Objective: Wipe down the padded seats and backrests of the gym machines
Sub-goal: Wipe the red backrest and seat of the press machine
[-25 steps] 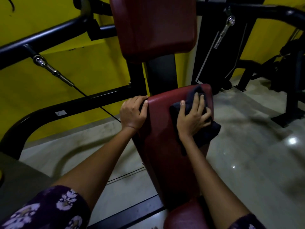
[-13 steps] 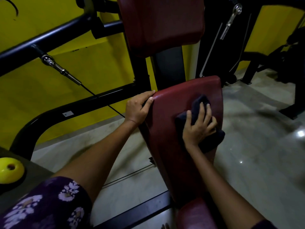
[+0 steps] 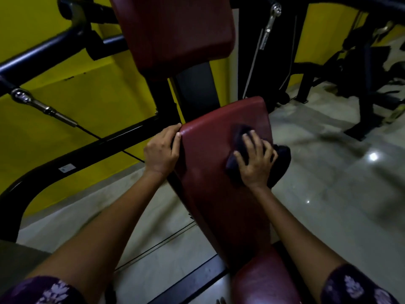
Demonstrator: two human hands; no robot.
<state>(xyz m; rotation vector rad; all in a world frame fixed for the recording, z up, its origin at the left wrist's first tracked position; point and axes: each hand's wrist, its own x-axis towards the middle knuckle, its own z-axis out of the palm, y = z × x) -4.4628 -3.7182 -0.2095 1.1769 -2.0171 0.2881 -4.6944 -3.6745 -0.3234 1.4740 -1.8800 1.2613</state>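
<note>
The person stands in front of a gym machine with dark red pads. The lower backrest (image 3: 219, 183) is a long pad that leans away from the camera, and its top edge is near the middle of the picture. Above it, with a gap between them, is the upper pad (image 3: 175, 29) on a black post (image 3: 195, 88). At the bottom right a part of the red seat (image 3: 263, 279) is visible, just below the backrest.

The right hand (image 3: 255, 163) lies flat on a dark cloth (image 3: 282, 163) with the fingers spread, and it presses the cloth against the upper right part of the lower backrest. The cloth is bunched under the palm, and one part of it hangs over the right edge of the pad.

The left hand (image 3: 161, 151) grips the upper left edge of the same backrest. Its fingers curl around the side to the back of the pad, and the thumb rests on the front edge near the top corner.

Both arms are bare up to short dark sleeves with a pale flower print (image 3: 359, 286). On the left a black frame bar (image 3: 92, 148) runs before a yellow wall (image 3: 76, 95), and a thin cable with a metal fitting (image 3: 43, 108) crosses it. The floor (image 3: 328, 205) is pale and shiny. More black equipment (image 3: 361, 69) stands at the far right, well apart from the hands.
</note>
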